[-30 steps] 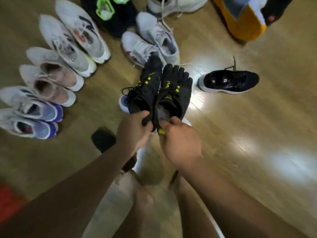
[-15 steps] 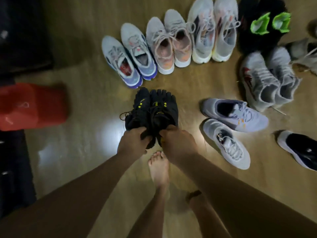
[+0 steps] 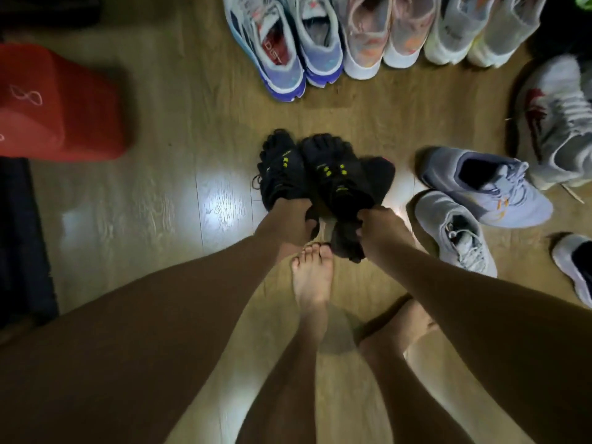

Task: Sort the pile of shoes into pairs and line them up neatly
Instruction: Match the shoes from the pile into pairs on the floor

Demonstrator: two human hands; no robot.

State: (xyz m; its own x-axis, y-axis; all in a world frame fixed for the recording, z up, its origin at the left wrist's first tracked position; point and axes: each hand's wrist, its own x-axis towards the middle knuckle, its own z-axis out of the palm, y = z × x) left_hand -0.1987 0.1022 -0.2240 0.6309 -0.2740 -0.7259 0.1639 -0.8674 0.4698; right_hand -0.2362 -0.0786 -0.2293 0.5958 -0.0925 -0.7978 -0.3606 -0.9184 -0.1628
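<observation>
1. Black five-toed shoes with yellow marks sit side by side at the middle of the wooden floor [image 3: 153, 219], toes pointing away from the person.
2. The left hand [image 3: 290, 219] grips the heel of the left black shoe [image 3: 278, 168], fingers curled closed over its rim.
3. The right hand [image 3: 382, 230] pinches the heel of the right black shoe [image 3: 339, 177], fingers closed on the dark fabric; that heel looks raised off the floor, though whether the toes touch cannot be told.
4. Just behind the heels a bare foot [image 3: 312, 277] points forward, its toes almost under the shoes; a second bare foot [image 3: 397, 328] stands further back and to the right.
5. Along the top edge runs a row: a blue-and-white pair [image 3: 288, 56], a pink-and-white pair [image 3: 381, 36] and a pale yellow-soled pair [image 3: 480, 30], each shoe touching its neighbour, toes toward the person.
6. Bare floor separates that row from the black shoes.
7. To the right, two grey-lilac sneakers [image 3: 474, 200] lie loose and angled, just beside the right black shoe, leaving little room there.
8. A white shoe with red marks [image 3: 557, 129] lies at the right edge, and a black-and-white shoe [image 3: 576, 267] is cut off below it.
9. To the left the floor is open as far as a red object [image 3: 54, 104] near the left edge.
</observation>
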